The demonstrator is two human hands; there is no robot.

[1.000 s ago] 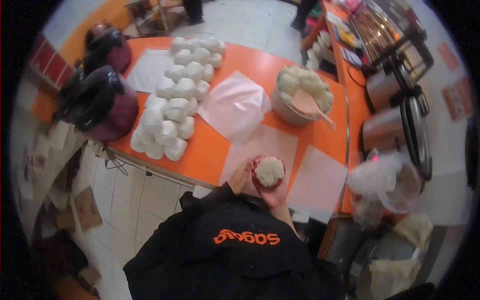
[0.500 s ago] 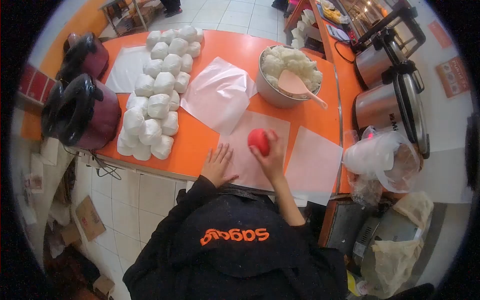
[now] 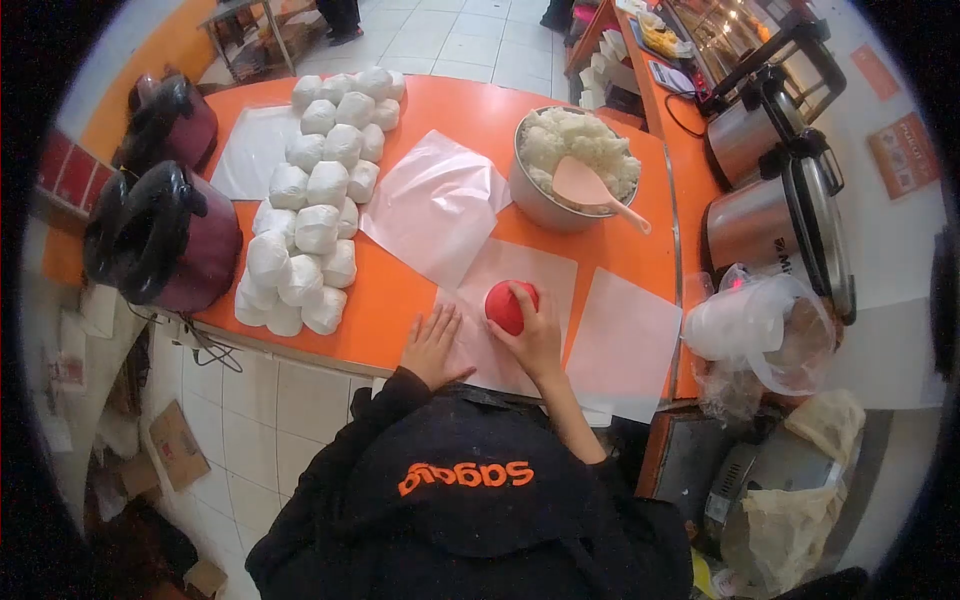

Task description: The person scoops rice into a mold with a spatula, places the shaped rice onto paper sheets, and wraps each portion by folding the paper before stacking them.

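Indoors, with the red bowl (image 3: 502,304) as the clock's centre, pale floor tiles (image 3: 450,42) spread at 12 o'clock beyond an orange table (image 3: 385,308), a person in black (image 3: 470,520) close against its near edge at 6. Along a side counter (image 3: 692,160), steel cookers (image 3: 760,235) stand between 2 and 3 o'clock, facing purple cookers (image 3: 205,250) with black lids between 9 and 10. White wrapped bundles (image 3: 325,185) are heaped across the tabletop at 10; a metal pot (image 3: 533,195) of rice stands at 1. A crumpled sheet (image 3: 430,210) lies at 11 and a flat sheet (image 3: 620,345) between 3 and 4. On the rice rests a pink paddle (image 3: 580,185), its handle jutting past the rim toward 4 o'clock.

The left hand (image 3: 430,350) lies flat, fingers fanned wide, at 8; the right hand (image 3: 535,340) clasps the bowl from between 4 and 5, fingers curled over it. The bowl sits on a pale paper (image 3: 535,265), domed base up, its mouth hidden below; it looks round, so a long axis cannot be told.
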